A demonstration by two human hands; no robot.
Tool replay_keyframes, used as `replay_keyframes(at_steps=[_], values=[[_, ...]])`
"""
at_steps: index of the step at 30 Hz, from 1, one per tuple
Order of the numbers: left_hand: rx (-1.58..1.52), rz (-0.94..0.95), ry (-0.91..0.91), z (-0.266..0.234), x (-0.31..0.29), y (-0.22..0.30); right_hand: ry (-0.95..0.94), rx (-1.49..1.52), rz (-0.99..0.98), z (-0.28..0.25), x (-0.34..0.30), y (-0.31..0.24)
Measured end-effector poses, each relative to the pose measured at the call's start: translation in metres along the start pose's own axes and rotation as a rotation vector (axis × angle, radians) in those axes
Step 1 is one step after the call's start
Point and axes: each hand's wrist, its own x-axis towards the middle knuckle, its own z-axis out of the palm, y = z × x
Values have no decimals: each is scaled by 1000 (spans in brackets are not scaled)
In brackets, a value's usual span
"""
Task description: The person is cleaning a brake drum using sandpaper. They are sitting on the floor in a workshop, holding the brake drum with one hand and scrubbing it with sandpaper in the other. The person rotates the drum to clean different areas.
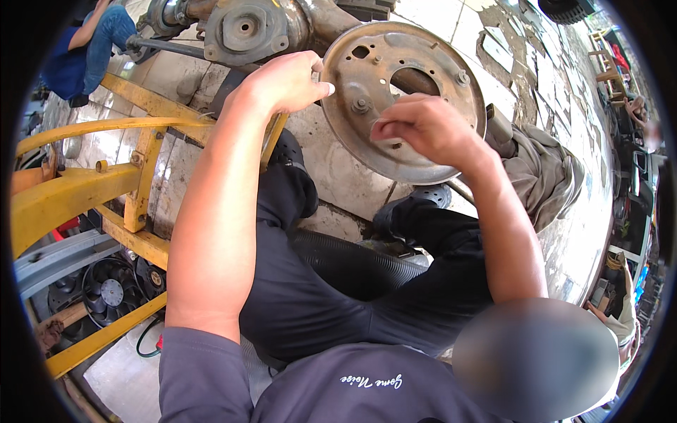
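Note:
A round, rust-brown brake backing plate [356,144] stands tilted in front of me, with an oval opening in it and several bolts and holes. At its left rim my left hand [293,83] is closed, with the thumb and fingertips at the edge. My right hand [430,127] is over the lower middle of the plate, its fingers curled together. A small pinkish piece [384,132] shows at those fingertips, pressed near the plate's face; its kind is not clear. Behind the plate's upper left sits a greasy axle housing [300,25] with a round metal flange [245,29].
Yellow metal frame bars [77,201] run along my left, with radiator fans [111,292] below. A crumpled grey-brown cloth [539,166] lies right of the plate. A black ribbed object [352,261] is between my legs. Another person [106,42] is at the upper left.

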Motion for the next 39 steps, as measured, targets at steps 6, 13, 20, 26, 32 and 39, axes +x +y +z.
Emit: replay_keyframes(at_steps=[6, 13, 20, 26, 32, 39], values=[[-3, 10, 5, -3, -1, -8, -155, -167, 163, -23, -16, 18], [-14, 0, 17, 1, 0, -2, 42, 9, 72, 7, 3, -5], [-19, -8, 1, -7, -4, -6, 73, 2, 319, -12, -23, 6], [-31, -9, -8, -3, -3, -3, 30, -17, 180, 3, -13, 2], [-64, -43, -13, -8, -3, -1, 80, 20, 228, -8, -19, -2], [-64, -73, -37, -12, -11, 1, -55, 8, 195, -7, -18, -1]])
